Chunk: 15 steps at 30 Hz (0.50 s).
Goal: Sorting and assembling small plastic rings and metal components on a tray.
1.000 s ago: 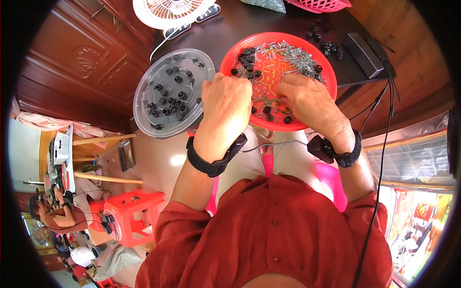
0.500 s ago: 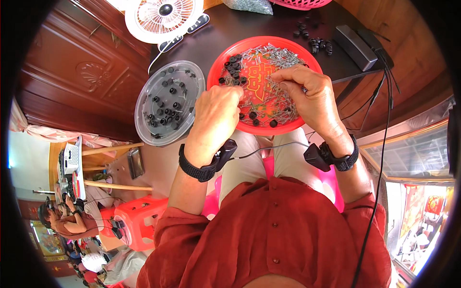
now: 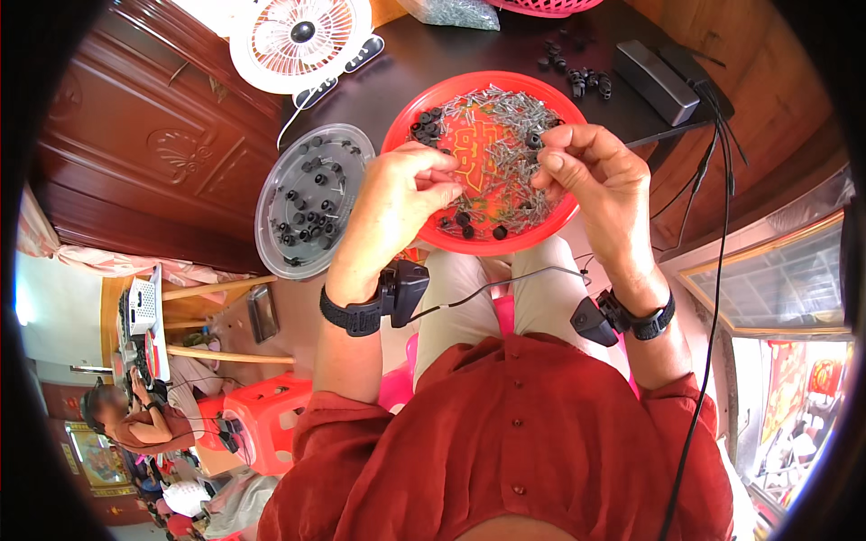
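Note:
A red round tray (image 3: 431, 87) holds many small silver screws (image 3: 528, 171) and several black round plastic caps (image 3: 426, 123). Over its right side my right hand (image 3: 595, 180) is closed, with a small black cap (image 3: 534, 142) at its fingertips. My left hand (image 3: 388, 203) hovers over the tray's left part, thumb and forefinger apart, and nothing shows between them. Left of the tray is a clear plastic lid-like dish (image 3: 267, 212) with several black caps (image 3: 316, 216) in it, some with screws through them. Both wrists wear black straps with small boxes.
The dark table (image 3: 424, 56) carries a white fan (image 3: 302, 32), a dark grey oblong box (image 3: 654, 81) and loose black parts (image 3: 588, 83). A pink basket (image 3: 546, 7) and a plastic bag (image 3: 456, 13) sit at the back. Black cables hang at right; another person (image 3: 135, 419) sits at far left.
My left hand has drawn back slightly left, and its thumb and forefinger have parted. My right hand has shifted right, and a black cap now shows at its fingertips.

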{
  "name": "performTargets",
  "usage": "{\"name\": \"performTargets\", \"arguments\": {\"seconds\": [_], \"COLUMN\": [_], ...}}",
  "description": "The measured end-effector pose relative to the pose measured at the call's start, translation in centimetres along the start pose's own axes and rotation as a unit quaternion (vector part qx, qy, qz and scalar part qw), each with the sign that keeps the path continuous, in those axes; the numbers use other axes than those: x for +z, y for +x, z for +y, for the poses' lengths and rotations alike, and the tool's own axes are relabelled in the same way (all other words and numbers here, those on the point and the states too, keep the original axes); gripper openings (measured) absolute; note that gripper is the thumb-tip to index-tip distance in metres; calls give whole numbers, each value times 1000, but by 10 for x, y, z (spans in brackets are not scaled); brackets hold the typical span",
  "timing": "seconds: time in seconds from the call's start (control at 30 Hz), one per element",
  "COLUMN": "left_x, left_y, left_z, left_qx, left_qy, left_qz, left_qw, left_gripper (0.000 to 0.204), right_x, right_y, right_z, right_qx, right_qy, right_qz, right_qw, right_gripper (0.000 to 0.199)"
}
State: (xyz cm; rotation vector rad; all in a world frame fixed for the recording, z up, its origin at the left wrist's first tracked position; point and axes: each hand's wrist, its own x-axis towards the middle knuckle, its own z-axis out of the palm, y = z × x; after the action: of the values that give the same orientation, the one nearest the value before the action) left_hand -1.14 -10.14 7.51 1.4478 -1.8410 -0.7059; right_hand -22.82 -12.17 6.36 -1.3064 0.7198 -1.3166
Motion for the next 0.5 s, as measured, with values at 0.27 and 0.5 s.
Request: {"name": "performTargets", "arguments": {"seconds": [0.27, 0.5], "left_x": [25, 32], "left_y": [-7, -20], "left_z": [24, 29], "left_qx": [-143, -66], "left_qy": [-340, -402], "left_qz": [77, 37], "left_qw": [926, 912], "left_gripper": [19, 21], "right_x": [25, 36], "right_y": [-17, -22], "right_z": [15, 15], "right_qx": [8, -57], "right_qy": [135, 85], "right_qz": [-1, 35], "right_qw": [991, 994], "right_gripper": [14, 12]}}
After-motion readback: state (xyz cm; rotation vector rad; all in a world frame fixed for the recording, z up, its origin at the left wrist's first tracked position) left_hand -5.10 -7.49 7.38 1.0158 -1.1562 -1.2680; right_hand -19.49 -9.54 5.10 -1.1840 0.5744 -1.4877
